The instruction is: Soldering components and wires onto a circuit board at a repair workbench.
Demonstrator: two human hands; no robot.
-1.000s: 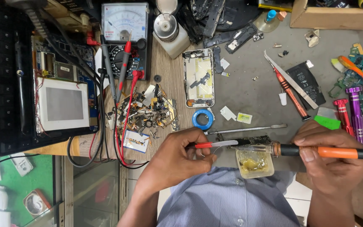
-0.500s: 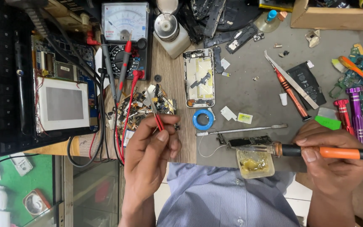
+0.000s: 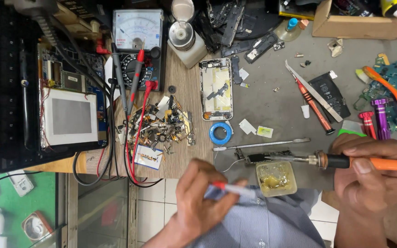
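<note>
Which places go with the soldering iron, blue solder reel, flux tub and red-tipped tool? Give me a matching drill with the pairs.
Things:
1. soldering iron
2. blue solder reel
3. flux tub
4. red-tipped tool

Places:
A. below the opened phone
B. in the left hand
C. in the right hand
D. at the bench edge, under the iron's tip

Pairs: 1-C, 2-A, 3-D, 4-B

The person wears a light blue shirt with fine vertical stripes, seen near the bottom middle of the view, with a small button on its front placket. Both forearms are bare, with no sleeves reaching them. The left hand and right hand carry no gloves, rings or watch.
</note>
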